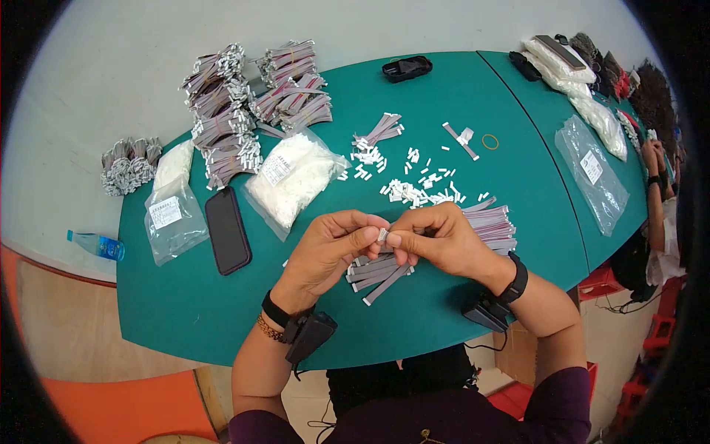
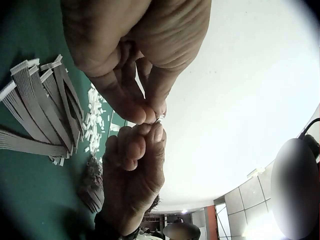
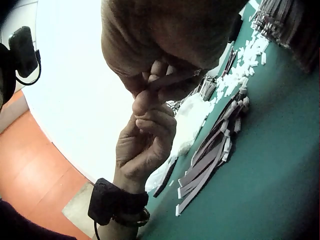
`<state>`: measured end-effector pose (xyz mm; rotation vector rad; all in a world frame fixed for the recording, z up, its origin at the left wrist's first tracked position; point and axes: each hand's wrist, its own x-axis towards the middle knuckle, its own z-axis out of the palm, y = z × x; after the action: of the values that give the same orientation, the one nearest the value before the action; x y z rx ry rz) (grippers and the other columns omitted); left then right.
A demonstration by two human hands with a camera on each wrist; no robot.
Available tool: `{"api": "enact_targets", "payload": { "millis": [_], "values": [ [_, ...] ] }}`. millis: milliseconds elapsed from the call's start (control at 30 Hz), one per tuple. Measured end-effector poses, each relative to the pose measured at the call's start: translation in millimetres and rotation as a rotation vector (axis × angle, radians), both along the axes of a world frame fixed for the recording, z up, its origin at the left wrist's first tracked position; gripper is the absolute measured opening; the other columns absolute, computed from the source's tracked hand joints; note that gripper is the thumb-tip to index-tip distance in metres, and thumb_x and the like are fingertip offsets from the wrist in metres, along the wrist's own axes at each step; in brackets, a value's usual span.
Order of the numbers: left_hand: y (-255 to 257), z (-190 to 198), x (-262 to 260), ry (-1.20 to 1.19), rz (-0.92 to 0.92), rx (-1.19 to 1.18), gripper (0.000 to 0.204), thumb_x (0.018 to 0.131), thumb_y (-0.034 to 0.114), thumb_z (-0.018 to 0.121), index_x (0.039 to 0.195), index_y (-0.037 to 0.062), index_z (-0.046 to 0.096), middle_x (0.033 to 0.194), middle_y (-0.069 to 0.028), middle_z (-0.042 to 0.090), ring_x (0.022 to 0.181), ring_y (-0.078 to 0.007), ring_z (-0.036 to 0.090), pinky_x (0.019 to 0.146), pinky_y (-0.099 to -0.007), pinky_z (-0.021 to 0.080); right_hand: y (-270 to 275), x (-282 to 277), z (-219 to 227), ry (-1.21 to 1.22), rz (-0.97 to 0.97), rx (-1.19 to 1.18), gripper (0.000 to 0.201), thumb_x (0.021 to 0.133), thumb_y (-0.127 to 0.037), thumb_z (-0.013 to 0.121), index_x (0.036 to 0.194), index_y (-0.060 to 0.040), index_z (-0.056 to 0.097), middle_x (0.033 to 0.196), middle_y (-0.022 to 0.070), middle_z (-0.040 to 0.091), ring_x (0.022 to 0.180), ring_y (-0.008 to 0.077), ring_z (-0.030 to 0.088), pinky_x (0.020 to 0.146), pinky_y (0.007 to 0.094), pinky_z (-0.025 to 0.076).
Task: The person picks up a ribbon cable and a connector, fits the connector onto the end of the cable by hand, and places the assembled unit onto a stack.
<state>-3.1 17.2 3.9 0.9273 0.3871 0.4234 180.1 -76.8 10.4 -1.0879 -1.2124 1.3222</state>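
Observation:
Both hands meet above the green table in the head view. A small white connector (image 1: 382,235) is pinched between the thumb and fingers of the left hand (image 1: 325,250). The right hand (image 1: 441,240) pinches the same piece from the other side, its thumb against it. In the left wrist view the white piece (image 2: 160,120) shows as a small spot between the fingertips; in the right wrist view the fingers hide it. Grey ribbon cables (image 1: 381,275) with white ends lie beneath the hands, and another cable bundle (image 1: 492,226) is beside the right hand.
Loose white connectors (image 1: 414,194) are scattered beyond the hands. A bag of white pieces (image 1: 288,177), a phone (image 1: 228,231) and stacked cable bundles (image 1: 225,122) are to the left. An empty plastic bag (image 1: 592,174) lies right; another person's arm (image 1: 654,200) shows at far right.

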Motion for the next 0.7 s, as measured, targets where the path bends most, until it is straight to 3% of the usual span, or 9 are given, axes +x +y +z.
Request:
{"api": "enact_targets", "payload": {
  "millis": [700],
  "values": [
    [-3.8, 3.5, 3.1, 0.033, 0.038, 0.103, 0.016, 0.085, 0.005, 0.062, 0.099, -0.0033, 0.064, 0.087, -0.0076, 0.065, 0.072, -0.0100, 0.055, 0.067, -0.0213, 0.046, -0.4, 0.0, 4.0, -0.035, -0.009, -0.034, 0.019, 0.088, -0.015, 0.060, 0.074, -0.0013, 0.062, 0.061, 0.0010, 0.059, 0.053, 0.0043, 0.052, 0.047, 0.0191, 0.039]
  ]
}}
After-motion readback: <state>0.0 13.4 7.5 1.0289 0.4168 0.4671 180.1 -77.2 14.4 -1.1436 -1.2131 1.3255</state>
